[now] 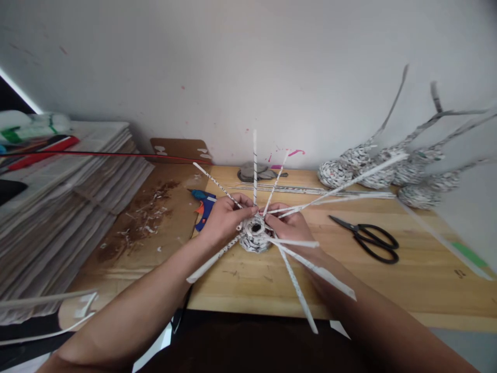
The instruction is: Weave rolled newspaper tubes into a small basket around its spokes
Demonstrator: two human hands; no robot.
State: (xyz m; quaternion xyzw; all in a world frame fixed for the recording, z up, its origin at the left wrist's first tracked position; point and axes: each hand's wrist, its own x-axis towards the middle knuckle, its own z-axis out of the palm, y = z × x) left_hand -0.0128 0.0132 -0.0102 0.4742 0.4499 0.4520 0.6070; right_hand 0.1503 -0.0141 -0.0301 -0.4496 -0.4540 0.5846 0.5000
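Basket (256, 243), woven paper, between both hands, over the wooden table (236, 295) near its front edge; whether base touches is unclear. Round mouth faces up, toward the camera; body squat, no clear long axis. Paper sticks (298, 295) fan out around the rim: one toward the wall, longest ones rightward, others toward the person. Left hand (221, 215) grips basket's left rear side; right hand (291, 225) pinches sticks at right rear. Fingertips partly hidden.
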